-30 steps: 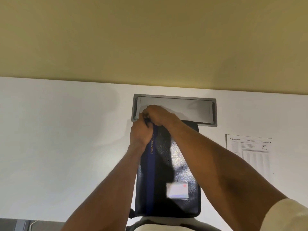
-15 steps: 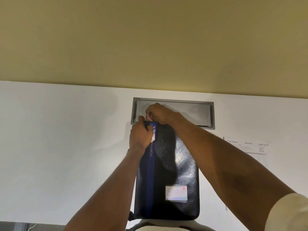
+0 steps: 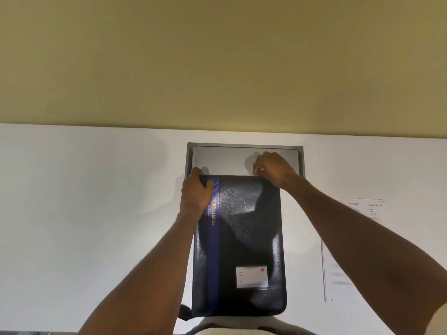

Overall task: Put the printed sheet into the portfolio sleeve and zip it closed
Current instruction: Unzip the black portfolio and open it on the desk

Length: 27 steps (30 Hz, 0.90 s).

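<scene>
A black portfolio sleeve (image 3: pixel 244 240) with a blue stripe and a white label lies lengthwise on the white desk (image 3: pixel 84 213) in front of me. My left hand (image 3: pixel 196 194) grips its far left corner. At the far edge, near the right corner, my right hand (image 3: pixel 273 169) pinches what looks like the zipper pull. The printed sheet (image 3: pixel 362 207) lies on the desk to the right, partly hidden behind my right forearm.
A grey cable hatch (image 3: pixel 242 155) is set into the desk just beyond the sleeve. A yellowish wall (image 3: pixel 217 64) rises behind the desk. The near desk edge runs along the bottom of the view.
My right hand has slid from the sleeve's far left corner to near its far right corner along the top edge. My left hand stays on the left corner.
</scene>
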Tool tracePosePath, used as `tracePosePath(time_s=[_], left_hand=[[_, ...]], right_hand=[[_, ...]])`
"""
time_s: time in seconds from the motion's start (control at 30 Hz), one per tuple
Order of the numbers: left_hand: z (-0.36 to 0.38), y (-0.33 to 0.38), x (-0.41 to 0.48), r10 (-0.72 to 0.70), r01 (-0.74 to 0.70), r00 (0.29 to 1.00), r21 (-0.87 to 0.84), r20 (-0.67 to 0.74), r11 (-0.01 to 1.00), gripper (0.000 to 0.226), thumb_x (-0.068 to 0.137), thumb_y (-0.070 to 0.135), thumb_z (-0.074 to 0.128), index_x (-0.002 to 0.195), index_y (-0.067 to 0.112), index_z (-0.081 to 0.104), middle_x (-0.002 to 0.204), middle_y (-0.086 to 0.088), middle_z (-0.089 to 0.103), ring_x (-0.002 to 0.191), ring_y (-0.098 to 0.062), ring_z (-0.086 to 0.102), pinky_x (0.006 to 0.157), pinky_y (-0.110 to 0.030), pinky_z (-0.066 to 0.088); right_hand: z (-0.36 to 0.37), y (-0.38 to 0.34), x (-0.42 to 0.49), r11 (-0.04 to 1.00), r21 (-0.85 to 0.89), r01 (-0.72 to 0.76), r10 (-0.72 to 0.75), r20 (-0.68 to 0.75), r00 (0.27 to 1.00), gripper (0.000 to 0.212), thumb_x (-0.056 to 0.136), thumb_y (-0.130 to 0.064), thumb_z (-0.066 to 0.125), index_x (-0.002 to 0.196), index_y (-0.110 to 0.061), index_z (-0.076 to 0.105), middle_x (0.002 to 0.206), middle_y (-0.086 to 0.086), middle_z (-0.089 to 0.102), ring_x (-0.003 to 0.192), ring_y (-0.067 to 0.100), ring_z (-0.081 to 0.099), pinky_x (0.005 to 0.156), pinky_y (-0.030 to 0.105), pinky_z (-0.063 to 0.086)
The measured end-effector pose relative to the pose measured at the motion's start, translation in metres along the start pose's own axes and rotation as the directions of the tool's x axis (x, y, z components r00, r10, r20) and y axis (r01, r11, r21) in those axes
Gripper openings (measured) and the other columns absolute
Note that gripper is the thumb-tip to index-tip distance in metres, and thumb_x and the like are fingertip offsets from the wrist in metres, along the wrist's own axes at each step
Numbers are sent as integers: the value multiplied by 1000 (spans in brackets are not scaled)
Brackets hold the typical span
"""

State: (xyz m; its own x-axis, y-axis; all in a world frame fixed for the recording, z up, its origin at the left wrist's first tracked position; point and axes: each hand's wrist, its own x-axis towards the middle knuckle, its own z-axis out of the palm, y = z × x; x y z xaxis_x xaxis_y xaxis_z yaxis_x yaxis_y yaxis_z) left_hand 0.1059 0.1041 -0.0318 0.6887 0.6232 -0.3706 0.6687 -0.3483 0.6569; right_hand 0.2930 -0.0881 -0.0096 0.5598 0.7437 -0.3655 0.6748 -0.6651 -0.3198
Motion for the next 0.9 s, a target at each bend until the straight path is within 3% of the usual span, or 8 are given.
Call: tracePosePath(time_s=[0.13, 0.33, 0.43, 0.53, 0.63, 0.77, 0.9], left_hand=[[1, -3, 1, 10, -10, 1000, -10, 11, 1000, 18, 92, 20, 66, 103, 13, 54, 85, -8, 67, 79, -32, 65, 72, -31, 46], [5, -5, 3, 21, -20, 999, -38, 37, 999, 29, 91, 25, 75, 101, 17, 49, 94, -10, 69, 86, -31, 69, 81, -37, 59], [6, -7, 4, 32, -31, 999, -34, 23, 999, 32, 90, 24, 78, 99, 17, 48, 94, -10, 69, 86, -32, 69, 81, -37, 59], [8, -6, 3, 32, -31, 999, -29, 17, 999, 33, 91, 24, 78, 99, 18, 47, 96, -10, 69, 85, -30, 67, 82, -35, 57], [9, -4, 2, 31, -31, 1000, -37, -4, 999, 28, 91, 20, 76, 97, 16, 49, 92, -9, 68, 82, -28, 66, 76, -31, 52], [9, -6, 2, 24, -25, 999, -13, -31, 1000, 25, 90, 18, 76, 96, 11, 53, 87, -9, 65, 80, -30, 63, 73, -29, 45], [11, -10, 3, 11, -11, 1000, -10, -28, 1000, 28, 91, 23, 76, 95, 16, 49, 93, -13, 69, 85, -33, 67, 79, -38, 56]], right_hand=[[1, 31, -26, 996, 73, -56, 61, -74, 995, 11, 86, -13, 77, 85, -23, 81, 98, 5, 76, 92, 28, 67, 84, 40, 53], [24, 51, -72, 971, 164, -174, 202, -174, 964, 22, 94, -24, 62, 83, -15, 80, 93, 11, 75, 89, 33, 68, 77, 44, 55], [34, 44, -100, 926, 285, -247, 316, -230, 921, 5, 87, -17, 78, 82, -15, 80, 92, 10, 76, 83, 30, 69, 75, 40, 55], [48, 33, -123, 896, 338, -289, 382, -254, 889, 5, 85, -10, 79, 83, -14, 79, 91, 9, 74, 83, 29, 68, 73, 36, 52], [69, 28, -142, 891, 335, -306, 400, -263, 878, 7, 88, -11, 76, 84, -16, 79, 88, 7, 73, 83, 30, 65, 71, 41, 53], [94, 22, -170, 894, 329, -303, 391, -248, 886, 11, 93, -20, 71, 84, -20, 77, 86, 2, 70, 83, 25, 60, 69, 36, 46], [115, 15, -195, 878, 362, -313, 413, -240, 878, 11, 94, -22, 70, 84, -24, 74, 85, -3, 66, 83, 22, 57, 67, 32, 41]])
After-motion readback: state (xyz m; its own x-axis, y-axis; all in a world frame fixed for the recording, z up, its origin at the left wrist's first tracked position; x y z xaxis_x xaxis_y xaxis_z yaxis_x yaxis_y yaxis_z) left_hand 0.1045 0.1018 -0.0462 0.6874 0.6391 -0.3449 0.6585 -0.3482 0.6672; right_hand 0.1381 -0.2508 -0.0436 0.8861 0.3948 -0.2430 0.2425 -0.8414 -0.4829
